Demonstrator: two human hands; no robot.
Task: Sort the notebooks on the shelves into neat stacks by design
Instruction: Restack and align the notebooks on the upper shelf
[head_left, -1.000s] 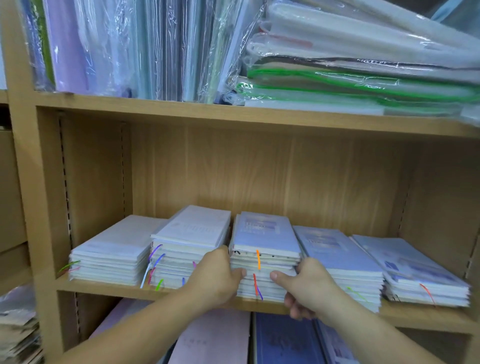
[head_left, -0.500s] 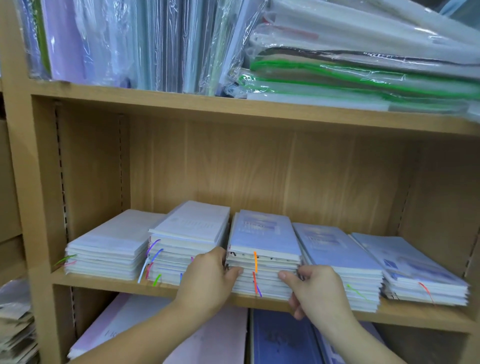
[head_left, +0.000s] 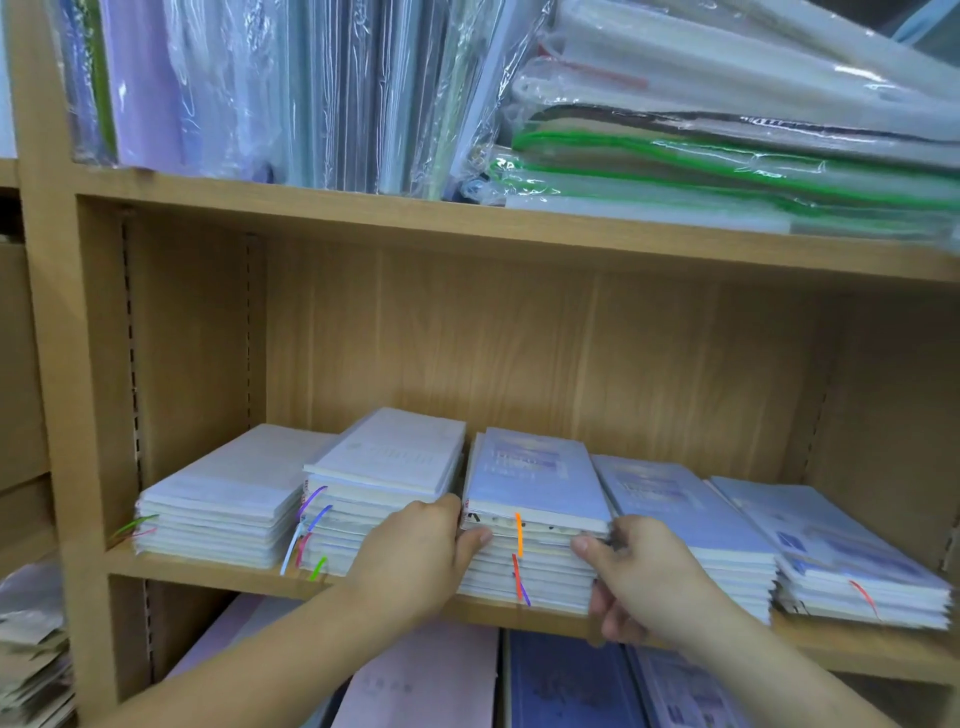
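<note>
Head view | left hand (head_left: 415, 551) still curled round middle stack (head_left: 535, 483) at 9 o'clock | right hand (head_left: 644, 577) now wrapped round its 3 o'clock edge | squaring likely underway

A pale wooden bookcase (head_left: 47, 364) fills the view. Its upper shelf (head_left: 467, 228) and lower shelf (head_left: 208, 570) bound a deep bay with a wood-grain back panel (head_left: 519, 338). Rows of peg holes (head_left: 133, 364) run up the left side wall (head_left: 192, 338) and the right side wall (head_left: 893, 415). The light is soft and even, dimmer just under the upper shelf. A neighbouring bay (head_left: 21, 364) adjoins at the left.
</note>
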